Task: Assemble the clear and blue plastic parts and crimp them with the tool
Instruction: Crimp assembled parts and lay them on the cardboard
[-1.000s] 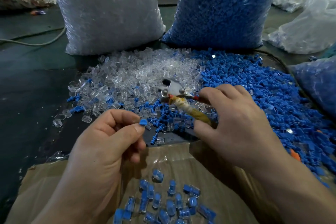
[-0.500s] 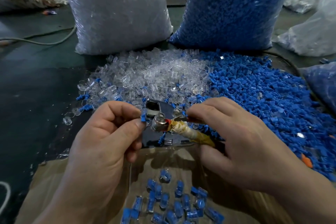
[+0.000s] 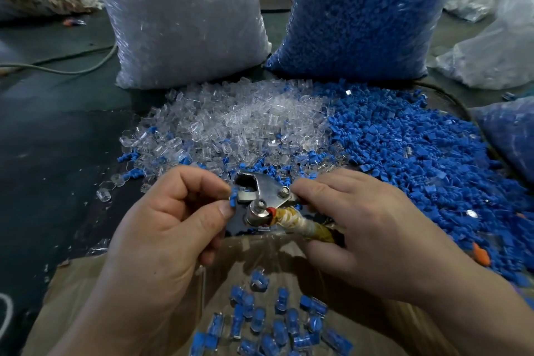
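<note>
A small blue plastic part (image 3: pixel 233 200) was pinched between thumb and forefinger of the left hand (image 3: pixel 161 228) and held against the head of the metal crimping tool (image 3: pixel 260 193). The tool's tape-wrapped handle was gripped by the right hand (image 3: pixel 367 228), over the near edge of the dark work surface (image 3: pixel 57 153). Assembled clear-and-blue pieces (image 3: pixel 260 321) were seen in the brown cardboard box (image 3: pixel 72 298).

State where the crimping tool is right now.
In the head view the crimping tool is centre frame, handle gripped by the right hand, head at the blue part pinched by the left hand.
</note>
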